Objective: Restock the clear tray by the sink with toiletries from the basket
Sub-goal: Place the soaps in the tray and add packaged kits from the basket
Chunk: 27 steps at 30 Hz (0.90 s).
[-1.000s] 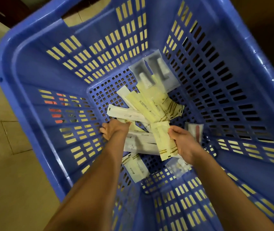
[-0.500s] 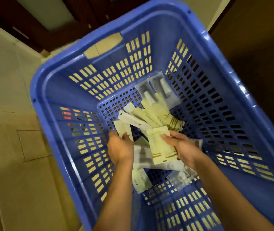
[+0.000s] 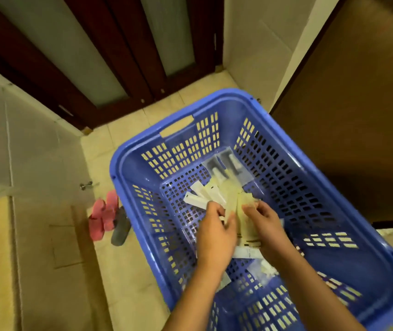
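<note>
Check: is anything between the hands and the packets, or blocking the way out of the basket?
Nothing visible. The left hand and right hand both grip packets inside the basket, whose top is open. The tray is out of view.

The left hand (image 3: 217, 231) and right hand (image 3: 266, 225) have lifted off the basket (image 3: 128, 163) floor and drawn together, both now gripping the yellow packets (image 3: 232, 199).
</note>
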{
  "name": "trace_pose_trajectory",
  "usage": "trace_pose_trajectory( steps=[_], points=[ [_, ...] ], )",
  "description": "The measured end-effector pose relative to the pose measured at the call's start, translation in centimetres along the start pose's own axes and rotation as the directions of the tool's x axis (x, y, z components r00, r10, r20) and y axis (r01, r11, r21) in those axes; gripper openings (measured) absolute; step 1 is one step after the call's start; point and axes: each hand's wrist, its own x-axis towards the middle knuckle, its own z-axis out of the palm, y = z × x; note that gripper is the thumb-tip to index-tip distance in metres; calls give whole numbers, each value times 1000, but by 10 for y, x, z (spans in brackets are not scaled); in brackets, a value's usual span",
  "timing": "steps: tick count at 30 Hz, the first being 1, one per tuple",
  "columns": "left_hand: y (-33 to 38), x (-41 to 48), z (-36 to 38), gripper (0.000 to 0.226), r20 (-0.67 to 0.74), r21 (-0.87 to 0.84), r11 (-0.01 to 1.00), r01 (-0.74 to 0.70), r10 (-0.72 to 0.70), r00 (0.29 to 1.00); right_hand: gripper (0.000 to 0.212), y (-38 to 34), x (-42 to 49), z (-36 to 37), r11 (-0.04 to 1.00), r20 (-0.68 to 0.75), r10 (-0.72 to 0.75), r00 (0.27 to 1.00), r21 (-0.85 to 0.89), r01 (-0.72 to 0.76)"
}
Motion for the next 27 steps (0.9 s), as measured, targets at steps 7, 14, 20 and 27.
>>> trace_pose_trajectory(
  steps=[7, 14, 20, 27],
  points=[
    [23, -72, -66, 32, 174, -206, 976, -66, 103, 979, 8, -19, -131, 21, 947, 118, -89, 989, 319, 47],
    [15, -147, -141, 17, 325, -533, 845, 40, 161, 932, 41, -11, -247, 27, 938, 55, -169, 984, 314, 144],
    [31, -210, -169, 9, 449, -605, 794, 60, 278, 849, 48, -5, -327, 13, 929, -114, -270, 956, 229, 290],
    [53, -298, -139, 12, 610, -525, 851, 16, 362, 705, 49, 35, -421, -51, 782, -490, -293, 821, 371, 501]
  ],
)
